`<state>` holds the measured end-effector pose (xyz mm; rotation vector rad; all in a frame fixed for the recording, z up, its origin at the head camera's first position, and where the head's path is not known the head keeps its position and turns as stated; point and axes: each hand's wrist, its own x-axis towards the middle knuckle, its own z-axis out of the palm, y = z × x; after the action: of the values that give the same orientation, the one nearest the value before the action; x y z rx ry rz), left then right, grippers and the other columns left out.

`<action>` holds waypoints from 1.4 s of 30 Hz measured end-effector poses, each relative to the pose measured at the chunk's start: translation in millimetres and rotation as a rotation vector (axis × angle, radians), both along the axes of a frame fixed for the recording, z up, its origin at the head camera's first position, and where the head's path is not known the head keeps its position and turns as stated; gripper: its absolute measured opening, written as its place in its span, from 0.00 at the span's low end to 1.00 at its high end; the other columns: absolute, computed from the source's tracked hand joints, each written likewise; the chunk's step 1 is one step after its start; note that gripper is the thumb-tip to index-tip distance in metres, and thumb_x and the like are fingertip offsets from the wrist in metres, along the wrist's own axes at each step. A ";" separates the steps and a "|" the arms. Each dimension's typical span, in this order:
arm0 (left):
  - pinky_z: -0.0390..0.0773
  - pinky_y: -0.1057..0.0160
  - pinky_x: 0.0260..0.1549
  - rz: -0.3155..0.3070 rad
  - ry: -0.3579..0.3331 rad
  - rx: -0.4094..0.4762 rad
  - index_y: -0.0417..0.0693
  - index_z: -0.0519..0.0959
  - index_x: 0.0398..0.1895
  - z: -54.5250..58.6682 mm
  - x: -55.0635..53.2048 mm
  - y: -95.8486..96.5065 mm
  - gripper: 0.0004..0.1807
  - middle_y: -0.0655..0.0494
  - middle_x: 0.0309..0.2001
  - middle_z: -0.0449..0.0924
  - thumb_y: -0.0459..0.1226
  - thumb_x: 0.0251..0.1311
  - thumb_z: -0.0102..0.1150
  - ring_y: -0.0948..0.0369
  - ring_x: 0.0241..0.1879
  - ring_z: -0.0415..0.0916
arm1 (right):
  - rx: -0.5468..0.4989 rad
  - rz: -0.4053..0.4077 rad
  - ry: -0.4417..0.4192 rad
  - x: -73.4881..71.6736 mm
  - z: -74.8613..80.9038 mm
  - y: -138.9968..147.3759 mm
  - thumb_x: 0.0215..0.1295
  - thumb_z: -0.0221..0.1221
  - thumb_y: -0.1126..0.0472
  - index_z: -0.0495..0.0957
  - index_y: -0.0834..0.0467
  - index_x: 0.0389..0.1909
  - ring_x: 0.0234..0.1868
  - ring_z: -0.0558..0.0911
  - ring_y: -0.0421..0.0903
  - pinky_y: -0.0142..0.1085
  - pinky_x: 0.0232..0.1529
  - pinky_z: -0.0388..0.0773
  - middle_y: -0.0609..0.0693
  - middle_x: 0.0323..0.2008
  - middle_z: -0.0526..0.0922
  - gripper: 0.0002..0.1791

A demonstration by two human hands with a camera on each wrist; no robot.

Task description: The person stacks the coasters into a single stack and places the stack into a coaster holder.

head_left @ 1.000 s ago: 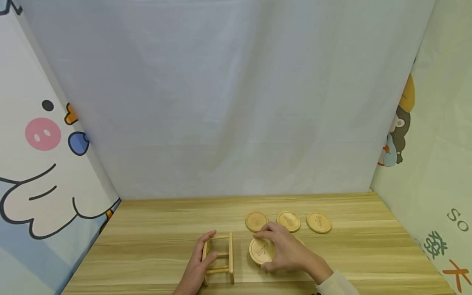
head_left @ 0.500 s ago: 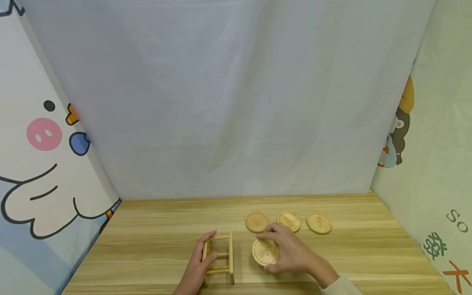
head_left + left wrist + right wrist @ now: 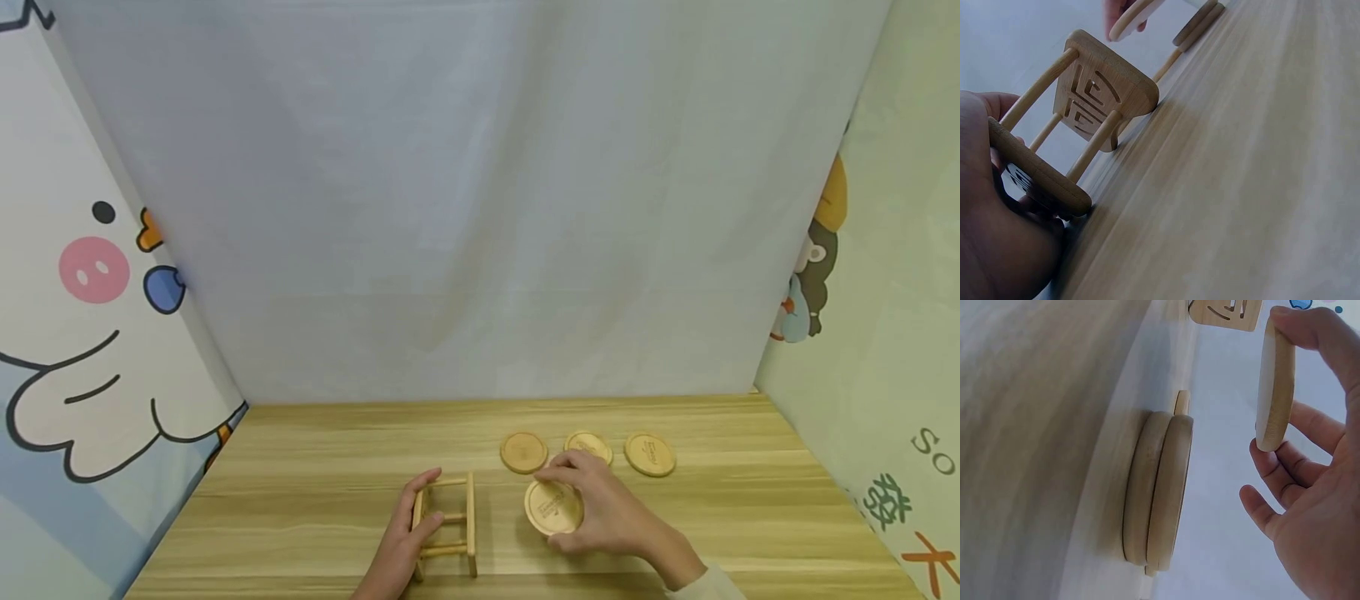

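A small wooden coaster rack [image 3: 470, 527], with two end panels joined by round rods, stands on the table. My left hand [image 3: 400, 535] grips its left panel, thumb over the top; the cut-out pattern of the far panel [image 3: 1094, 94] shows in the left wrist view. To the right, my right hand [image 3: 613, 518] pinches a round wooden coaster [image 3: 553, 507] by its edge between thumb and fingers. Raised off the table, that coaster [image 3: 1280, 390] hangs over two stacked coasters [image 3: 1169, 494] in the right wrist view. From the head, the hand hides this stack.
Behind the right hand, three more round coasters lie in a row: a left one [image 3: 523, 452], a partly covered middle one [image 3: 588, 444] and a right one [image 3: 650, 454]. A pale curtain [image 3: 480, 208] closes off the back of the wood-grain table [image 3: 315, 467]; printed cloths hang at both sides.
My right hand has shifted a little to the right with the coaster, covering more of the middle back coaster. The left hand and the rack have stayed in place.
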<state>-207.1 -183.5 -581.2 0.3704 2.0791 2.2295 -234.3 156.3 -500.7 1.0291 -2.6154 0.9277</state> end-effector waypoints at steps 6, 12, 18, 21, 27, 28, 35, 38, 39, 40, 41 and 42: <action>0.24 0.17 0.73 0.001 -0.001 -0.007 0.42 0.58 0.86 0.0 -0.3 -0.2 0.37 0.39 0.88 0.42 0.44 0.83 0.59 0.38 0.87 0.20 | -0.006 -0.008 0.015 1.6 1.4 5.4 0.39 0.86 0.52 0.89 0.53 0.61 0.56 0.76 0.42 0.50 0.58 0.78 0.38 0.54 0.80 0.40; 0.24 0.16 0.71 0.007 0.014 -0.024 0.41 0.59 0.85 12.2 6.1 3.6 0.34 0.36 0.87 0.43 0.40 0.84 0.56 0.35 0.87 0.20 | -0.006 -0.016 0.011 4.2 3.1 9.5 0.40 0.86 0.53 0.89 0.53 0.61 0.57 0.76 0.42 0.50 0.59 0.78 0.38 0.55 0.80 0.40; 0.28 0.12 0.68 0.017 0.055 -0.074 0.37 0.58 0.84 25.0 12.2 7.8 0.32 0.31 0.86 0.43 0.36 0.85 0.53 0.27 0.84 0.23 | -0.011 -0.029 0.008 6.5 6.8 14.2 0.40 0.86 0.52 0.89 0.52 0.61 0.58 0.77 0.44 0.53 0.60 0.78 0.38 0.55 0.80 0.40; 0.28 0.13 0.69 0.016 0.053 -0.068 0.37 0.57 0.85 24.1 11.8 7.8 0.32 0.31 0.85 0.44 0.36 0.86 0.52 0.28 0.84 0.24 | -0.006 -0.031 0.010 7.4 7.2 16.5 0.41 0.87 0.52 0.89 0.53 0.61 0.58 0.77 0.44 0.53 0.60 0.78 0.38 0.55 0.81 0.40; 0.25 0.14 0.70 0.005 0.040 -0.028 0.40 0.57 0.85 16.3 8.5 5.4 0.33 0.34 0.86 0.44 0.38 0.85 0.54 0.32 0.86 0.22 | -0.004 -0.040 0.013 8.8 6.3 24.1 0.41 0.86 0.51 0.89 0.54 0.62 0.57 0.76 0.42 0.50 0.59 0.77 0.37 0.54 0.81 0.41; 0.26 0.14 0.70 0.002 0.045 -0.030 0.39 0.57 0.85 15.2 7.9 5.0 0.33 0.33 0.86 0.43 0.38 0.85 0.54 0.31 0.85 0.22 | -0.006 -0.043 0.013 9.0 6.2 25.6 0.41 0.86 0.51 0.89 0.55 0.62 0.57 0.76 0.42 0.50 0.59 0.77 0.38 0.54 0.81 0.41; 0.26 0.13 0.69 0.005 0.035 -0.035 0.41 0.58 0.86 10.7 6.3 2.9 0.34 0.33 0.87 0.44 0.41 0.85 0.56 0.30 0.85 0.22 | -0.004 -0.059 0.027 10.3 5.4 33.7 0.41 0.87 0.50 0.89 0.54 0.62 0.57 0.76 0.43 0.50 0.58 0.75 0.39 0.55 0.80 0.42; 0.25 0.15 0.71 0.016 0.011 -0.011 0.44 0.61 0.85 5.7 3.5 1.7 0.34 0.37 0.87 0.44 0.42 0.83 0.59 0.35 0.87 0.22 | 0.004 -0.063 0.029 10.1 6.3 35.4 0.41 0.87 0.49 0.89 0.53 0.63 0.57 0.76 0.43 0.51 0.59 0.75 0.38 0.55 0.80 0.42; 0.25 0.15 0.71 0.017 0.006 -0.010 0.44 0.61 0.85 4.0 2.5 1.2 0.35 0.37 0.87 0.44 0.42 0.83 0.59 0.35 0.87 0.22 | 0.008 -0.061 0.031 10.0 6.9 36.0 0.41 0.87 0.49 0.89 0.53 0.63 0.57 0.76 0.43 0.51 0.59 0.75 0.39 0.55 0.80 0.42; 0.24 0.15 0.71 0.018 0.000 -0.009 0.45 0.61 0.85 2.5 1.7 0.8 0.35 0.38 0.88 0.44 0.42 0.82 0.59 0.36 0.87 0.22 | 0.012 -0.060 0.031 9.9 7.5 36.7 0.41 0.87 0.49 0.89 0.53 0.63 0.58 0.76 0.43 0.52 0.59 0.75 0.39 0.56 0.81 0.42; 0.24 0.15 0.72 0.017 -0.003 -0.008 0.45 0.61 0.85 1.2 1.0 0.5 0.35 0.39 0.88 0.44 0.43 0.82 0.60 0.36 0.87 0.21 | 0.016 -0.061 0.029 9.8 8.2 37.5 0.41 0.87 0.48 0.89 0.53 0.63 0.58 0.76 0.44 0.52 0.60 0.75 0.39 0.56 0.81 0.43; 0.24 0.15 0.72 0.016 -0.002 -0.009 0.45 0.61 0.85 0.5 0.6 0.2 0.36 0.39 0.88 0.44 0.43 0.82 0.60 0.36 0.87 0.21 | 0.019 -0.060 0.030 9.7 8.9 38.5 0.41 0.87 0.48 0.89 0.53 0.63 0.58 0.76 0.44 0.52 0.60 0.75 0.40 0.56 0.81 0.43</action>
<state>-206.5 -183.3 -580.7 0.3517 2.0971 2.2278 -224.7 194.8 -491.8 0.9562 -2.6199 0.8697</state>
